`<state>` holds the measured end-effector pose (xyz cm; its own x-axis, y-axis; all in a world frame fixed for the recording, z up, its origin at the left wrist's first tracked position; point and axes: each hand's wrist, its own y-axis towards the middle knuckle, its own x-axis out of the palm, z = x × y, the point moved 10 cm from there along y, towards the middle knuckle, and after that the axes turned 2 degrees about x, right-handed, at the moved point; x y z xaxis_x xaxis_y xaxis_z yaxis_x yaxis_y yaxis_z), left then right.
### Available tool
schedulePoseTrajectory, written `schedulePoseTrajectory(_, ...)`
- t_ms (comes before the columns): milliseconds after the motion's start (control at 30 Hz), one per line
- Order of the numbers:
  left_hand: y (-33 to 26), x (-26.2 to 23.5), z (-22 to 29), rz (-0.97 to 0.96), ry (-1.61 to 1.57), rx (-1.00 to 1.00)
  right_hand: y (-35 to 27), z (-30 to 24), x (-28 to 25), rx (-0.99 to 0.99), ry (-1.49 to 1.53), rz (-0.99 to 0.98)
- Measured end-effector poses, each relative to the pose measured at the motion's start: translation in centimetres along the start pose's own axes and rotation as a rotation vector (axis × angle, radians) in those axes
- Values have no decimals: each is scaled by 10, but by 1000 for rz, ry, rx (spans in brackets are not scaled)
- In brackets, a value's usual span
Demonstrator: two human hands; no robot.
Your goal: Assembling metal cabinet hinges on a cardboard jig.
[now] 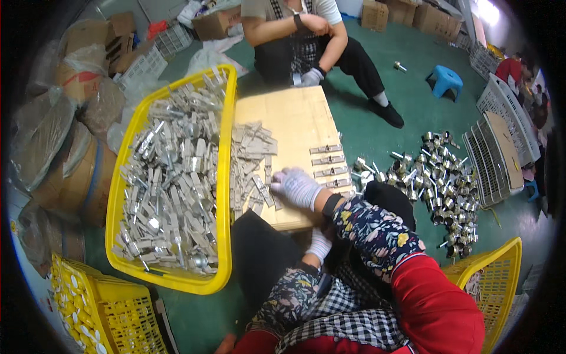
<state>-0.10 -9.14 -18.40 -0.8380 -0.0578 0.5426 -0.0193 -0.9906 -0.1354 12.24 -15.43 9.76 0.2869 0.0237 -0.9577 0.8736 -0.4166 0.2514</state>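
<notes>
My right hand (299, 189), in a white glove, reaches over the near part of the wooden board (289, 112). Its fingers are bent and pressed together at the edge of a pile of flat grey metal pieces (250, 150); what they hold, if anything, is hidden. My left hand (319, 245), also gloved, is low beside the board's near edge, close under my right forearm, with its fingers out of sight. Several narrow metal clip-like parts (328, 160) lie in a spaced column along the board's right side.
A yellow basket (226, 147) full of metal parts stands left of the board. Round metal parts with stems (442, 189) are heaped on the floor at right. A person (306, 35) sits opposite. More yellow baskets (132, 312), cartons (88, 159) and a blue stool (445, 81) stand around.
</notes>
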Motion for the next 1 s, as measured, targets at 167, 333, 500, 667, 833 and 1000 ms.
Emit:
schedulePoseTrajectory(167, -6, 82, 57, -399, 1734, 172, -24, 39, 17, 171, -165, -270)
schedulePoseTrajectory(333, -5, 69, 122, -9, 1051, 211, -16, 30, -9, 70, -101, -533)
schedulePoseTrajectory(500, -9, 64, 100, -34, 1104, -139, -28, 41, -34, 356, 18, -451)
schedulePoseTrajectory(667, -11, 54, 69, -123, 1384, 13, -35, 36, 8, 313, -59, -320)
schedulePoseTrajectory(833, -18, 68, 111, 12, 905, -142, -40, 75, -27, 352, 168, -237)
schedulePoseTrajectory(1000, -22, 63, 106, 185, 388, -226, -56, 221, -54, 753, 749, 105)
